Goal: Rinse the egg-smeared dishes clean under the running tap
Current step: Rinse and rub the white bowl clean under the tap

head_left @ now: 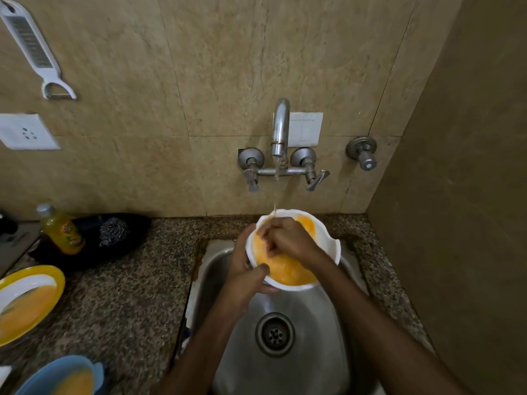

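- Grater-peeler, white, hanging slantwise on the tiled wall, upper left.
- Socket plate, white, on the wall below the grater-peeler.
- Yellow plate, white inner face, smeared with egg; at the left edge of the bench, partly out of view.
- Blue bowl, egg inside; near left corner of the bench, cut off by the picture edge.
- Bottle of yellow liquid, capped, leaning; back left of the bench.
- Black dish holding a steel scourer; at the back edge of the bench, just right of the bottle.
- Sink, stainless steel, set into the right part of the bench; drain in its floor.
- Left hand: grips the near left rim of the white bowl, thumb hooked over the rim, fingers wrapped round the outside.
- White bowl: the task's thing, held over the back of the sink beneath the spout, tilted toward the viewer, inside coated in yellow egg.
- Right hand: inside the bowl, fingers curled tight, tips down on the smeared surface.
- Tap, chrome, wall-mounted with two lever handles; a thin stream of water falls to the bowl's far rim.
- Switch plate, white, behind the spout.
- Wall valve, round knob, right of the tap.
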